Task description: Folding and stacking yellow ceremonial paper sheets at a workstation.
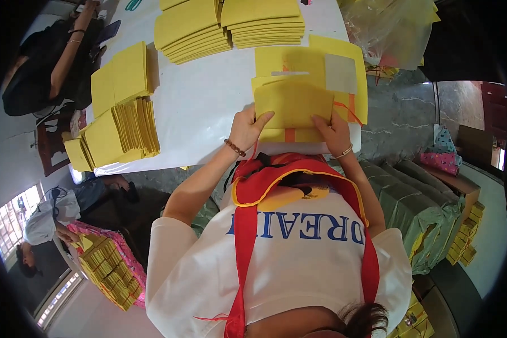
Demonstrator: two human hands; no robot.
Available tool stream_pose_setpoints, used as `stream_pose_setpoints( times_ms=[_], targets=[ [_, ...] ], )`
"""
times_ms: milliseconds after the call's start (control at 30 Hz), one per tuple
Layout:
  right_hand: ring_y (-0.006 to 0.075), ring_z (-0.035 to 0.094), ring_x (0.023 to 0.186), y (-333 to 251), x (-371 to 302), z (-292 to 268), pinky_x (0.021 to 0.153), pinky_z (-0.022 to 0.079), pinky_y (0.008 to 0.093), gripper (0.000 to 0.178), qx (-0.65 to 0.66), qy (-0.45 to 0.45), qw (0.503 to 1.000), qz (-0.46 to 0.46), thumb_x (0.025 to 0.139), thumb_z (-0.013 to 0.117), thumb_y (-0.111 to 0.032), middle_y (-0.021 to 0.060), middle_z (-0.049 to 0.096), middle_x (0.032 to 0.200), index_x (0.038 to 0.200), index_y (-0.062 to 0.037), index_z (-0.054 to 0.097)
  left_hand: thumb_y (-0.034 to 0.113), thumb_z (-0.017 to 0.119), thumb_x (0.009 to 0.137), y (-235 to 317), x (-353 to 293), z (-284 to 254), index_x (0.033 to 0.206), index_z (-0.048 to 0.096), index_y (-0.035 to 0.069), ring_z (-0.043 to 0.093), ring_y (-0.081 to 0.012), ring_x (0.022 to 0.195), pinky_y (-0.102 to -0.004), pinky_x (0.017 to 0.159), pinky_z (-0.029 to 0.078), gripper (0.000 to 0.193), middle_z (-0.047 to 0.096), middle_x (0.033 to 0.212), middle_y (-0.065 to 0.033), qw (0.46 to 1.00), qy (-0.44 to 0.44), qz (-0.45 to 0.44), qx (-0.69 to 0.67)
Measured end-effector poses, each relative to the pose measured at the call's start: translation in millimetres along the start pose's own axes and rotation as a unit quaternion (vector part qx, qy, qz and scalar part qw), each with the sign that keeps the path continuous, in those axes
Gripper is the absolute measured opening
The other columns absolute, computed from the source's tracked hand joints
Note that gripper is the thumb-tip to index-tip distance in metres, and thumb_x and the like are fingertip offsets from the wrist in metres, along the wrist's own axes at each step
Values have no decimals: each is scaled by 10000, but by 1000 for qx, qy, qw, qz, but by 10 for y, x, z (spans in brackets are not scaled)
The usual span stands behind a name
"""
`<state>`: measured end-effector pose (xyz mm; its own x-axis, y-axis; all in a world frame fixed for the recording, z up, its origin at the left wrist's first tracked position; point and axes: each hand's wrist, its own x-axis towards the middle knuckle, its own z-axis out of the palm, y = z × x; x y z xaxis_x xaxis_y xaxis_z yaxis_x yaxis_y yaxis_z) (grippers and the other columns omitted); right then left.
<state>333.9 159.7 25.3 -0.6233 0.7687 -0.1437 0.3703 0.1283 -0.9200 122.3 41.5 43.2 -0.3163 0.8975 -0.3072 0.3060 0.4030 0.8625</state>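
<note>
Between my two hands a folded yellow paper packet [294, 104] is held near the table's front edge. My left hand [248, 129] grips its left edge, thumb on top and fingers partly hidden underneath. At the right edge, my right hand [336, 133] closes on the same packet in a similar way. Beneath it lies a larger yellow sheet [310, 49] with orange strips and a greyish-white rectangular patch [340, 73]. A thin orange-red string [349, 110] shows beside my right fingers.
Tall stacks of folded yellow paper [265, 25] stand on the white table [191, 107]. More yellow bundles [121, 132] lean at its left end. A clear plastic bag [388, 34] sits at the far right. Green wrapped bales [414, 205] are behind me; another person [50, 70] is at the left.
</note>
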Motion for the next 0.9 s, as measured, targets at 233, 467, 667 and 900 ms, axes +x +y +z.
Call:
stream_pose_setpoints(
  times_ms=[233,467,667,900],
  targets=[
    [153,615,765,-221,69,106,667,463,237,440,99,119,987,-39,798,653,-186,116,653,942,1191,-29,530,205,594,837,-68,109,69,1122,567,37,635,-259,800,-335,713,481,331,655,908,-168,994,61,-47,-78],
    [163,617,817,-79,195,99,698,467,266,357,-7,100,995,22,788,652,-185,128,652,970,1122,-67,607,138,644,801,-129,319,9,1087,554,-15,609,-159,871,-283,772,473,336,651,967,-105,981,31,-80,-176],
    [178,617,794,27,211,180,691,465,283,369,-64,123,990,-18,773,658,-200,134,655,967,1115,-68,615,100,664,786,-409,349,127,1154,479,-5,604,-171,892,-283,778,479,425,630,999,-114,963,65,18,-260],
    [166,610,920,99,148,116,777,463,277,379,-35,105,993,36,775,650,-157,125,650,1004,1134,-46,603,144,680,758,200,164,2,1130,478,12,558,-285,985,-401,815,459,444,556,1082,-150,953,259,113,106]
  ],
)
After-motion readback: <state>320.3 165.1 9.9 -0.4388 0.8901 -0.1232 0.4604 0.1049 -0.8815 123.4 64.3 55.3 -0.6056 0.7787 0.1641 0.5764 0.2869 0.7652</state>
